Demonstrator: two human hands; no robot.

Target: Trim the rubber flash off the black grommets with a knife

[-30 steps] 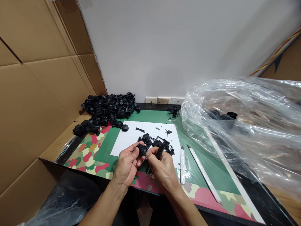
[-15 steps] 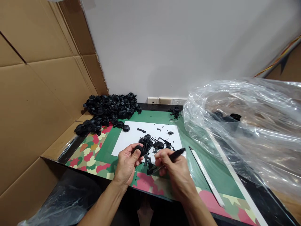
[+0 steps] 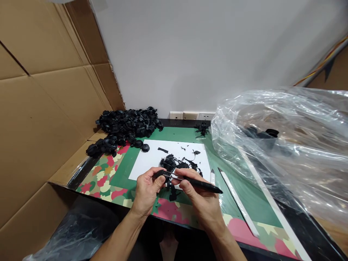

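My left hand is closed on a small black rubber part, pinched between thumb and fingers. My right hand grips a black-handled tool with a thin metal end. That metal end reaches left and meets the rubber part; whether it is a blade or a pick I cannot tell. Just behind the hands, a ribbed black rubber piece and torn black scraps lie on a white sheet. More scraps hang over the sheet's front edge onto the mat.
A heap of black rubber parts sits at the back left beside a cardboard wall. Black scraps lie near the wall sockets. On the right are a white-handled slim tool and a large clear plastic bag.
My right hand has turned the tool, so its metal end now points up-left at the rubber part and its handle end lower right. My left hand has barely moved.
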